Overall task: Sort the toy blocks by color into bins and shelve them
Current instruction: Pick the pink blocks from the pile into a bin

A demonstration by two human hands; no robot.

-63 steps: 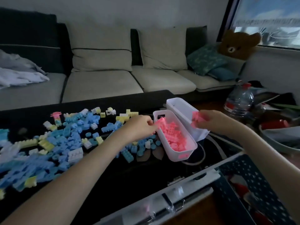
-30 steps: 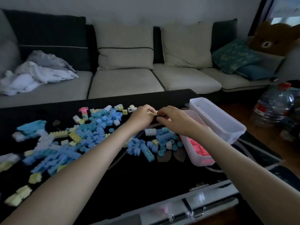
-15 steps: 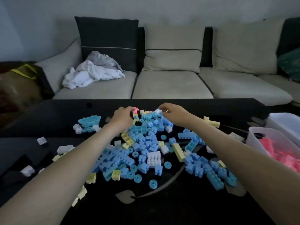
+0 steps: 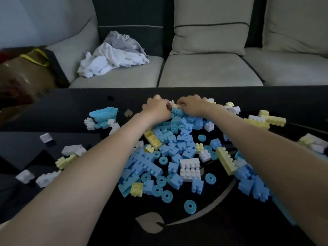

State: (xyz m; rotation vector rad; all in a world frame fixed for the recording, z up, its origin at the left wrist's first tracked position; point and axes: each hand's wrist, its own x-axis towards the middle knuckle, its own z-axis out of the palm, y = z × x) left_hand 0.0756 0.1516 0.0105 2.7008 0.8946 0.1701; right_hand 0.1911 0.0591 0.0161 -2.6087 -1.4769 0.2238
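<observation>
Left hand (image 4: 157, 109) and right hand (image 4: 192, 106) meet, each grip curled tight, perhaps pinching one small pale block (image 4: 174, 105). Beneath and nearside of them, blue, yellow and white plastic toy blocks (image 4: 174, 151) litter the glossy black surface (image 4: 79, 110).

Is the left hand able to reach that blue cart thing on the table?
Probably yes. The left hand is at the block pile, and the blue cart sits just to its left on the table. Only bare tabletop lies between them, so nothing looks in the way.
</observation>
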